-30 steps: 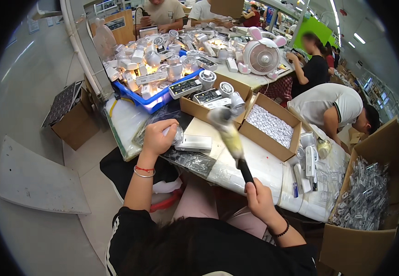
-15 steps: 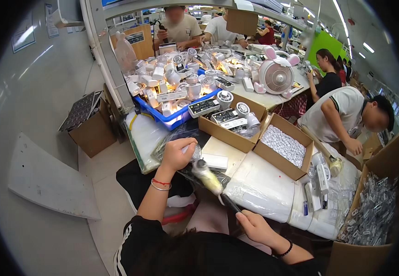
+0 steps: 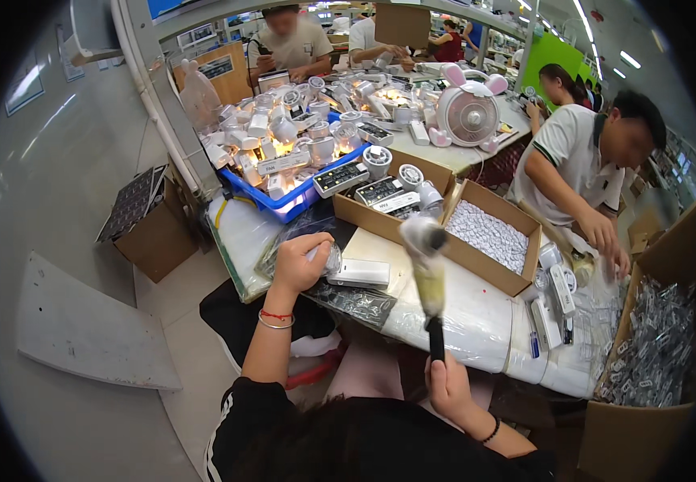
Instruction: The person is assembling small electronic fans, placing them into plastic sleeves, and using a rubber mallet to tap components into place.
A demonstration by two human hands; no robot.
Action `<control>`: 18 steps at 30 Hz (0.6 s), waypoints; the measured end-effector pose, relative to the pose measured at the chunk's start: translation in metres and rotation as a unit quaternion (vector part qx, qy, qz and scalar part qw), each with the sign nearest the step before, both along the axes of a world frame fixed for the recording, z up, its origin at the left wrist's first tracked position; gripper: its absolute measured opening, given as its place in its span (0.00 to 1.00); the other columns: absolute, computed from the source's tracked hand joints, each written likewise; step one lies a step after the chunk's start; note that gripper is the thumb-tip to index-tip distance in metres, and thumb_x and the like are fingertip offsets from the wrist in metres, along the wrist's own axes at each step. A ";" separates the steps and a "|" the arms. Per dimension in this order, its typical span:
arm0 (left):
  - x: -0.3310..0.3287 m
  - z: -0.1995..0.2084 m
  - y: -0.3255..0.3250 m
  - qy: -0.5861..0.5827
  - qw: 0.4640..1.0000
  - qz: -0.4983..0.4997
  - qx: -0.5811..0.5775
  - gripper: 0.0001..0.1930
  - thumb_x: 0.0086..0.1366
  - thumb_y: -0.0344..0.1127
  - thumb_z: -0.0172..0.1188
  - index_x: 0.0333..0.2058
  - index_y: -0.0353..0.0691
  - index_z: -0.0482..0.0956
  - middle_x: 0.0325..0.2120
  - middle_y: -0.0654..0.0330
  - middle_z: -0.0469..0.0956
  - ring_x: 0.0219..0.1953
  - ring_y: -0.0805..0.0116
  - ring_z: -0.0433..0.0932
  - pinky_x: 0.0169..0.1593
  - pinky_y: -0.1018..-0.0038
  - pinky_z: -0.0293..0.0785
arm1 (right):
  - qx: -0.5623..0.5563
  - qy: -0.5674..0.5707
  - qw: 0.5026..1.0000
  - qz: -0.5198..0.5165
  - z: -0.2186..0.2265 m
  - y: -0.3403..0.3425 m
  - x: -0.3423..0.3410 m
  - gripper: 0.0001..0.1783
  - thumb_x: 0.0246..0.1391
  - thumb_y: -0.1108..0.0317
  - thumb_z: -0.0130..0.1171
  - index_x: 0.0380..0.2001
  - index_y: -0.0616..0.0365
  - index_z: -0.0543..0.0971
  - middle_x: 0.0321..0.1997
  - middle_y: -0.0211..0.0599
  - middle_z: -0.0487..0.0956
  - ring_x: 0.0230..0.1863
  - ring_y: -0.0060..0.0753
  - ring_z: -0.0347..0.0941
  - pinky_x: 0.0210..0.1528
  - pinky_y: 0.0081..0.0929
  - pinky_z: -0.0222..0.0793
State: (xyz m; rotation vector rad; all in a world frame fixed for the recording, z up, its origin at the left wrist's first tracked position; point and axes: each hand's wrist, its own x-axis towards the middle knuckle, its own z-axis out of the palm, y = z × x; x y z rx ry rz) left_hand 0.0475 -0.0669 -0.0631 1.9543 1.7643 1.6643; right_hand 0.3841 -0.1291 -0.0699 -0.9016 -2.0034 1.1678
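Observation:
My right hand (image 3: 450, 387) grips the black handle of a mallet (image 3: 431, 285). Its shaft is wrapped in yellowish material, and its pale, dark-ended head is raised and smeared by motion. At the table's near left, my left hand (image 3: 300, 263) is closed around a whitish, see-through rounded part (image 3: 333, 259), mostly hidden by the fingers. Right beside that part lies a white oblong housing (image 3: 362, 273) on the table. Underneath, clear and dark plastic sheeting (image 3: 352, 306) covers the table edge.
Beyond my left hand a blue crate (image 3: 290, 210) overflows with small fans. An open carton (image 3: 348, 210) of fan parts adjoins a carton (image 3: 531, 271) of small white pieces. At right stand a box (image 3: 641, 406) of clear parts and a co-worker (image 3: 561, 173) reaching in. A bunny-eared fan (image 3: 470, 119) stands farther back.
The mallet has swung up and to the right, away from my left hand. The white housing shows more fully. At right, the co-worker's torso and hand have shifted.

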 end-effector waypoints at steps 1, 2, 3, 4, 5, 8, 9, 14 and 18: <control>0.001 0.002 0.000 0.001 1.000 -0.001 0.007 0.11 0.59 0.35 0.58 0.32 0.32 0.82 0.30 0.49 0.82 0.33 0.55 0.83 0.40 0.70 0.77 | 0.090 0.002 0.996 -0.013 -0.014 0.009 -0.001 0.18 0.68 0.58 0.38 0.29 0.60 0.68 0.14 0.36 0.70 0.15 0.35 0.68 0.20 0.33 0.62; 0.002 0.000 0.003 0.003 1.000 -0.010 0.017 0.11 0.59 0.35 0.58 0.32 0.32 0.82 0.30 0.49 0.82 0.33 0.55 0.83 0.40 0.70 0.77 | 0.064 -0.028 0.998 -0.006 -0.026 0.012 -0.005 0.19 0.68 0.57 0.38 0.30 0.60 0.68 0.14 0.35 0.69 0.16 0.35 0.67 0.22 0.33 0.62; 0.004 0.001 0.004 0.003 1.000 -0.017 0.017 0.11 0.59 0.35 0.58 0.32 0.32 0.82 0.30 0.49 0.82 0.33 0.55 0.83 0.40 0.70 0.77 | 0.038 -0.057 0.998 0.001 -0.037 0.013 -0.009 0.19 0.68 0.56 0.38 0.31 0.60 0.69 0.14 0.34 0.68 0.16 0.34 0.66 0.23 0.33 0.63; 0.005 0.001 0.004 0.022 0.999 -0.017 0.030 0.10 0.58 0.34 0.58 0.32 0.32 0.82 0.30 0.49 0.83 0.33 0.55 0.83 0.40 0.69 0.77 | -0.137 -0.042 0.987 0.071 -0.041 0.022 -0.012 0.22 0.69 0.54 0.38 0.29 0.60 0.69 0.14 0.31 0.66 0.18 0.30 0.63 0.26 0.31 0.63; 0.003 0.001 0.003 0.042 0.998 -0.011 0.045 0.10 0.57 0.34 0.58 0.32 0.33 0.82 0.30 0.50 0.83 0.33 0.56 0.83 0.41 0.69 0.78 | -0.187 -0.044 0.978 0.079 -0.031 0.032 -0.018 0.25 0.69 0.52 0.38 0.25 0.60 0.69 0.15 0.29 0.63 0.20 0.26 0.60 0.28 0.28 0.62; 0.001 -0.004 -0.004 0.045 0.998 -0.022 0.044 0.10 0.56 0.33 0.57 0.32 0.33 0.82 0.30 0.50 0.83 0.33 0.55 0.83 0.40 0.69 0.78 | -0.329 -0.031 0.942 0.064 0.012 0.038 -0.012 0.26 0.69 0.53 0.38 0.21 0.59 0.69 0.15 0.27 0.63 0.20 0.25 0.60 0.26 0.27 0.61; 0.001 -0.004 -0.004 0.045 0.998 -0.023 0.047 0.10 0.56 0.33 0.57 0.32 0.33 0.82 0.30 0.50 0.83 0.33 0.55 0.83 0.40 0.69 0.78 | -0.247 -0.026 0.967 0.057 0.011 0.043 -0.006 0.25 0.69 0.53 0.39 0.22 0.58 0.70 0.14 0.28 0.64 0.18 0.27 0.60 0.24 0.27 0.60; 0.001 0.005 -0.017 0.032 0.998 -0.010 0.056 0.12 0.55 0.33 0.55 0.33 0.32 0.82 0.28 0.51 0.82 0.31 0.59 0.83 0.39 0.70 0.77 | 0.117 -0.248 0.958 -0.084 0.030 0.061 0.021 0.20 0.61 0.53 0.51 0.25 0.59 0.73 0.18 0.50 0.75 0.20 0.56 0.71 0.24 0.45 0.63; 0.013 0.020 -0.020 0.001 0.997 -0.060 0.047 0.13 0.55 0.34 0.54 0.32 0.32 0.82 0.28 0.51 0.82 0.31 0.59 0.83 0.39 0.70 0.77 | 0.158 -0.379 0.905 -0.114 0.013 0.088 0.037 0.17 0.58 0.54 0.55 0.29 0.58 0.75 0.25 0.51 0.78 0.29 0.55 0.75 0.30 0.45 0.68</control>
